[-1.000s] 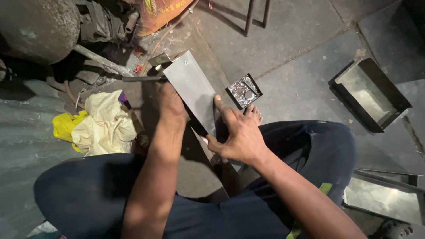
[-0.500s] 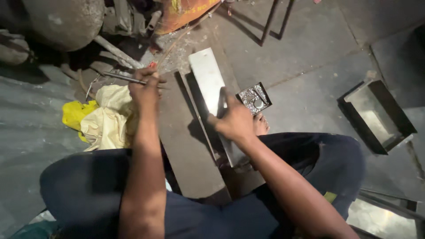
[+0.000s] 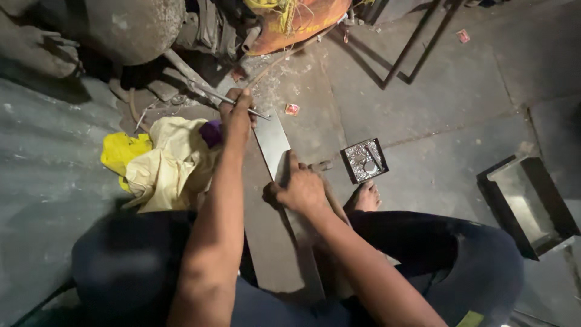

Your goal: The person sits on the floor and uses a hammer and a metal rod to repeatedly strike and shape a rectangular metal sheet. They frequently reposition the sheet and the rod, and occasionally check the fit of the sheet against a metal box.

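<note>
the left hand [image 3: 237,112] is closed in a fist around a thin metal rod [image 3: 227,98], which runs slantwise from the clutter at the upper left down to a tip just right of the knuckles; the rod's tip sits over the far end of a long flat metal strip [image 3: 272,142] that lies on the concrete floor [image 3: 436,115] and runs back toward the person's lap; the right hand [image 3: 301,189] lies on the strip about halfway along, fingers curled over its right edge and pressing it down; so the strip stretches from under the right hand up to the left fist; just left of the left forearm lies a heap of yellow cloth [image 3: 160,163] with a purple scrap on top; right of the strip, near the bare foot [image 3: 365,197], sits a small square metal tray [image 3: 364,160] holding glittering bits; a dark rectangular metal box [image 3: 525,203] stands open near the floor's right edge, well apart from both hands.
</note>
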